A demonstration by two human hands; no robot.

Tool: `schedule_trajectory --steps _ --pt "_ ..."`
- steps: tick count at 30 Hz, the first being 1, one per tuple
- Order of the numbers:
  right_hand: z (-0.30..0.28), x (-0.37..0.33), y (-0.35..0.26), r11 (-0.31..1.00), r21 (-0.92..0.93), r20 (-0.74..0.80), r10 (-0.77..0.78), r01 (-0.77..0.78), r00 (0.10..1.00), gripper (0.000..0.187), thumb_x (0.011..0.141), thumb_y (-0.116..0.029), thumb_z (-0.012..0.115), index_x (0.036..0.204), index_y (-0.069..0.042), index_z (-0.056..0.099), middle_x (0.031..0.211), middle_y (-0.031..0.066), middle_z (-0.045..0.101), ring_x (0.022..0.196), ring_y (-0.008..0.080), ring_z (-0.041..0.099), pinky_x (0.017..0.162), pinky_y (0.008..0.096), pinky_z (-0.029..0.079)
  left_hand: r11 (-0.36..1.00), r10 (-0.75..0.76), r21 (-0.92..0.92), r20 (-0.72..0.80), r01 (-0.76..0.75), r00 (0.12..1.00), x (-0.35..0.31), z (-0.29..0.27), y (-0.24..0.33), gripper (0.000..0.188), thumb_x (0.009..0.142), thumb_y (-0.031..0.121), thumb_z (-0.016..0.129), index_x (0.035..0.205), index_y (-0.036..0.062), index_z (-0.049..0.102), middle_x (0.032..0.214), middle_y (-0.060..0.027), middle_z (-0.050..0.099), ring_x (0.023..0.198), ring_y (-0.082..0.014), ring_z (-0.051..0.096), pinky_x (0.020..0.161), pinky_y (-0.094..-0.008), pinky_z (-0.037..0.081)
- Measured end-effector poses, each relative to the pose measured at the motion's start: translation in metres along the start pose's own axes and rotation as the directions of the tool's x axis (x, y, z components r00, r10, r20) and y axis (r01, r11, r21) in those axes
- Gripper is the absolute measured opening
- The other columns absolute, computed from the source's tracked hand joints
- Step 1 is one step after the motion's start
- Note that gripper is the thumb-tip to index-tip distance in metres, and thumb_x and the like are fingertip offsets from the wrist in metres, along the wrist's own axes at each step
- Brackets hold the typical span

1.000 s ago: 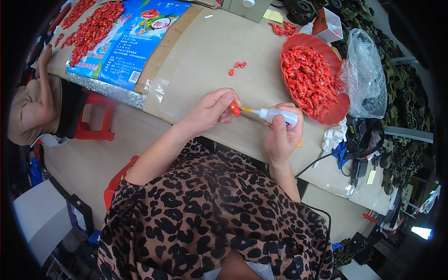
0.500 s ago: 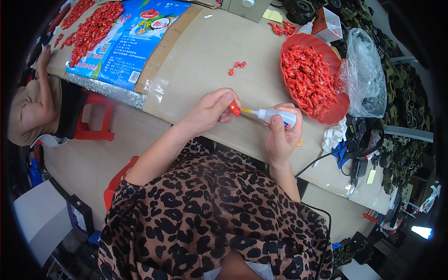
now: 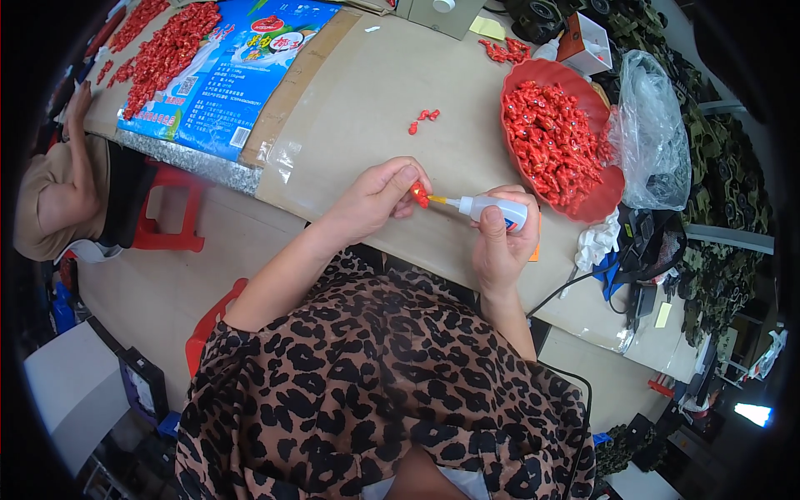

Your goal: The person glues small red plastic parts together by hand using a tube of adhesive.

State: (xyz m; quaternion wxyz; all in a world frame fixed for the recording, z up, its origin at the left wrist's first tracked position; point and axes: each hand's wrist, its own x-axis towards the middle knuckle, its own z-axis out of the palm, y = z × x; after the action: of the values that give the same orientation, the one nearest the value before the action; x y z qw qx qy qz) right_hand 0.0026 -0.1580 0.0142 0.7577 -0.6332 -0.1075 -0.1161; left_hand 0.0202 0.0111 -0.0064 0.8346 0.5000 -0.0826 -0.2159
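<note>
Between the fingertips of my left hand [image 3: 385, 197] is a small red figurine [image 3: 421, 196] with a yellowish spot on it. My right hand [image 3: 507, 237] is wrapped round a small white glue bottle [image 3: 492, 212], lying nearly level. Its thin yellowish nozzle [image 3: 439, 199] points left, with the tip at the red piece; whether they touch is too small to tell. A red scalloped bowl [image 3: 612, 187] heaped with many such red pieces [image 3: 554, 142] stands to the right, beyond my right hand. A few loose red pieces [image 3: 423, 121] lie on the table farther off.
A clear plastic bag [image 3: 654, 133] and a small open box [image 3: 585, 43] sit by the bowl. Crumpled tissue [image 3: 597, 243] and a black cable lie at right. On the left, red pieces cover part of a blue printed cardboard [image 3: 242, 79]. Another person's arm [image 3: 77, 142] is at far left.
My right hand and the bottle have shifted very slightly, the nozzle tip staying by the red piece. My left hand holds its place.
</note>
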Motion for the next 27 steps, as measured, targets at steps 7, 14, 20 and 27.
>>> schedule_trajectory --steps 7,14,20,27 --pt "-0.0001 -0.0005 0.0013 1.000 0.006 -0.007 -0.002 0.002 1.000 0.019 0.078 -0.013 0.056 0.088 -0.001 0.044 0.082 0.0082 0.046 0.062 0.0115 0.045 0.053 0.0208 0.037 1.000 -0.008 -0.015 -0.006 0.008 1.000 0.0001 0.0001 0.0005 0.029 0.091 0.024 0.033 0.083 0.0019 0.049 0.067 0.0003 0.042 0.054 -0.0057 0.031 0.051 -0.0188 0.030" --pt "-0.0038 0.0048 0.0030 0.914 0.383 -0.157 0.211 -0.137 0.965 0.014 0.081 -0.012 0.053 0.086 -0.002 0.044 0.074 0.0060 0.049 0.058 0.0093 0.045 0.052 0.0207 0.036 0.986 -0.036 -0.163 -0.094 0.020 0.995 -0.0024 0.0040 0.0047 0.019 0.087 0.015 0.043 0.097 0.0000 0.051 0.081 -0.0031 0.053 0.065 -0.0081 0.046 0.059 -0.0207 0.040" --pt "-0.0038 0.0023 0.0083 0.923 0.349 -0.137 0.220 -0.161 0.966 0.014 0.081 -0.012 0.053 0.087 -0.003 0.045 0.072 0.0050 0.050 0.057 0.0090 0.045 0.052 0.0206 0.035 0.962 -0.039 -0.272 -0.152 -0.003 0.988 -0.0045 0.0043 0.0021 0.024 0.083 0.009 0.049 0.104 -0.0020 0.050 0.089 -0.0069 0.056 0.076 -0.0122 0.052 0.064 -0.0240 0.043" --pt "-0.0037 0.0014 0.0097 0.964 0.228 -0.141 0.170 -0.135 0.975 0.016 0.080 -0.013 0.055 0.086 -0.003 0.045 0.073 0.0038 0.051 0.058 0.0072 0.046 0.053 0.0188 0.037 0.970 -0.040 -0.242 -0.142 0.005 0.989 -0.0045 0.0042 0.0004 0.021 0.083 0.009 0.048 0.100 -0.0025 0.051 0.086 -0.0070 0.057 0.073 -0.0124 0.052 0.063 -0.0241 0.043"
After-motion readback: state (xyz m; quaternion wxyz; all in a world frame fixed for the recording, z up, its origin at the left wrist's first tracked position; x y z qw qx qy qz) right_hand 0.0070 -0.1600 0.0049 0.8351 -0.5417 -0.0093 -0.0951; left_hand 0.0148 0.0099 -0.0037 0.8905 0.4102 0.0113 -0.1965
